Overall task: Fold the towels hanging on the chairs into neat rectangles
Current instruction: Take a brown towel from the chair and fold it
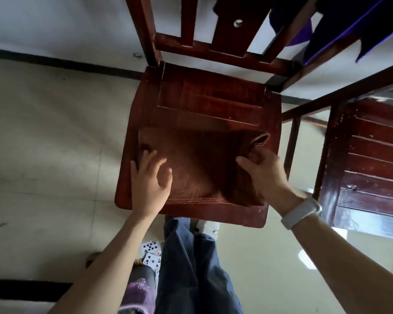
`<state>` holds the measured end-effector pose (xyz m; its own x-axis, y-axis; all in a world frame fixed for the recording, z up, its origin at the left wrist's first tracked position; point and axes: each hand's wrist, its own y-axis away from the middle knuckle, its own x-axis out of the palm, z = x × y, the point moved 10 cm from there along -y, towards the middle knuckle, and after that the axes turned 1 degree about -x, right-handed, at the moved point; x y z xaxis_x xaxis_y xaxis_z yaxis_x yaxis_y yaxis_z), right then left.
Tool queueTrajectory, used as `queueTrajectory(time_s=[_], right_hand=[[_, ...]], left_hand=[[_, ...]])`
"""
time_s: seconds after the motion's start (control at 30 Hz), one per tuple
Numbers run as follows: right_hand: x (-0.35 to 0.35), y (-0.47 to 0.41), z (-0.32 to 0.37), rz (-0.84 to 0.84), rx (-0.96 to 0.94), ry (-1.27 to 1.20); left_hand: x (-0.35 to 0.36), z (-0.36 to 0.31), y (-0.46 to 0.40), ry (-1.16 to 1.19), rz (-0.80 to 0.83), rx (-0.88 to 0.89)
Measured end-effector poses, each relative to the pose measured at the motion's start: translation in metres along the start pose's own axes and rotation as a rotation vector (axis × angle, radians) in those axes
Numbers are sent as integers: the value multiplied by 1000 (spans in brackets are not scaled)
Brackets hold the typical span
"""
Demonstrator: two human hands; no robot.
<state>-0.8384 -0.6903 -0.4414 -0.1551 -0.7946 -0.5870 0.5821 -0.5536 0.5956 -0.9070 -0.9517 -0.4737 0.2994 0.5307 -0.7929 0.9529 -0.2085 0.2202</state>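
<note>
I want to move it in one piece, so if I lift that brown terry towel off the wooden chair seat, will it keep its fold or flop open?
The brown terry towel will probably sag: its right edge already curls up by the right hand. It looks light. Its nap likely grips the wooden chair seat, so pushing with the left hand may bunch it.

Two bare forearms, no sleeves in view. A white smooth wristband wrapped around the right wrist, just behind the right hand. Nothing worn on the left hand or its wrist. Loose blue-grey trousers below, a pale shoe at the hem.
</note>
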Motion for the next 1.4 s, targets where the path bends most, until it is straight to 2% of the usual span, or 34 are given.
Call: queueTrajectory(time_s=[0.07, 0.13, 0.2, 0.27, 0.3, 0.37, 0.43, 0.5, 0.6, 0.73, 0.8, 0.9, 0.97, 1.07, 1.13, 1.2, 1.3, 1.4], right_hand=[[37, 16, 31, 115, -37, -47], [82, 28, 60, 263, -75, -84], [114, 35, 84, 349, -153, -15], [119, 29, 101, 271, -267, 137], [116, 23, 110, 199, -344, 206], [115, 11, 120, 126, -453, 354], [126, -2, 121, 152, -496, 526], [141, -11, 122, 203, -537, 653], [153, -19, 127, 217, -543, 709], [158, -7, 146, 177, -649, 576], [170, -2, 150, 203, -711, 600], [183, -5, 147, 255, -682, 587], [176, -5, 151, 191, -698, 506], [144, 23, 162, -72, -962, 486], [138, 44, 148, -161, -1128, 602], [151, 51, 116, -155, -1173, 883], [172, 34, 72, -30, -1045, 1152], [181, 20, 57, 23, -993, 1145]], left_hand=[[-18, 11, 11, 278, -103, -123], [-15, 39, 24, 624, -127, -405], [13, 60, 42, 1049, -9, -773], [24, 67, 52, 1173, 85, -916], [23, 69, 51, 1112, 114, -900], [14, 67, 43, 826, 161, -762], [7, 58, 35, 522, 158, -594], [4, 45, 31, 346, 108, -471], [0, 41, 33, 316, 2, -451], [-19, 49, 42, 315, -194, -433], [-18, 60, 48, 313, -186, -489], [-13, 72, 50, 308, -150, -527], [-16, 72, 46, 233, -163, -486], [-31, 53, 44, -41, -232, -352], [-26, 24, 39, -143, -182, -147], [-5, 3, 33, -225, -62, 51], [23, 15, 24, -302, 81, 109], [35, 29, 23, -377, 114, 119]])
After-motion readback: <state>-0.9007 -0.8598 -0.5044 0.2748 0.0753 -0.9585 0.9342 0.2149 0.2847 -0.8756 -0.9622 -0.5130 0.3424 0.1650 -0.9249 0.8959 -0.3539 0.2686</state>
